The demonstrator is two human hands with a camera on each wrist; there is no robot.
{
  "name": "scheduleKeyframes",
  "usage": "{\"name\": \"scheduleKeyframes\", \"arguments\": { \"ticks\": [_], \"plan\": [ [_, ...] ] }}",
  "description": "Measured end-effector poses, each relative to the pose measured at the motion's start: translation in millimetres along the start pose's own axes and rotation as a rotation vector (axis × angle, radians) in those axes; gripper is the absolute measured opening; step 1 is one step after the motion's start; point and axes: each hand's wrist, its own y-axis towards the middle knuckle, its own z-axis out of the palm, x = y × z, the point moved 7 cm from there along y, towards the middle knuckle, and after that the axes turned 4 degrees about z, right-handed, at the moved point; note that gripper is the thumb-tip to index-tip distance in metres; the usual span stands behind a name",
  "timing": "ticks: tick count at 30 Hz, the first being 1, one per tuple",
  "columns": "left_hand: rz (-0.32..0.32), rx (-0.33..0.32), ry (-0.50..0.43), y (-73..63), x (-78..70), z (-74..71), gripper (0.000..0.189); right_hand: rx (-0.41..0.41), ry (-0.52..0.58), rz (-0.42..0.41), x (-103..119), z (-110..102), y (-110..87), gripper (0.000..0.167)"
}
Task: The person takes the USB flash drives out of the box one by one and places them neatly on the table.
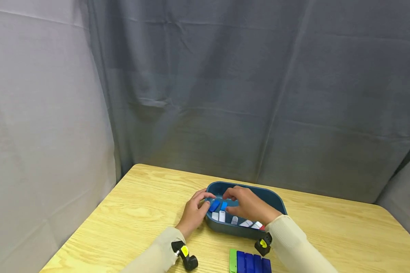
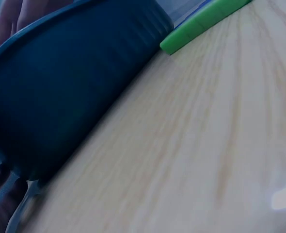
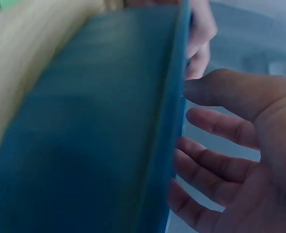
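Note:
A dark blue tub (image 1: 246,229) stands on the table with small pieces inside: blue pieces (image 1: 214,206) at its left end, white pieces (image 1: 222,216) along the near side, and a bit of red at the right. My left hand (image 1: 194,211) is at the tub's left end, its index finger reaching over the rim and its thumb beside a blue piece. Over the tub's middle, my right hand (image 1: 247,204) reaches in with thumb and fingers apart. In the right wrist view, its loosely bent fingers (image 3: 215,167) show nothing between them.
In front of the tub lies a row of a green block (image 1: 233,261) and several dark blue blocks (image 1: 249,262). The wooden table (image 1: 150,204) extends to both sides. A grey curtain (image 1: 205,94) hangs behind it, and paler cloth (image 1: 44,132) hangs at the left.

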Motion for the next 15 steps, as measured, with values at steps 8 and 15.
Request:
{"name": "scheduleKeyframes", "arguments": {
  "ticks": [8,15],
  "plan": [
    [0.001,-0.002,-0.003,3.0,7.3,3.2,0.024,0.06,-0.013,0.103,-20.9,13.6,24.4,0.029],
    [-0.011,-0.013,0.001,6.6,36.4,10.4,0.024,0.09,-0.072,0.196,-37.3,29.5,29.4,0.03]
  ]
}}
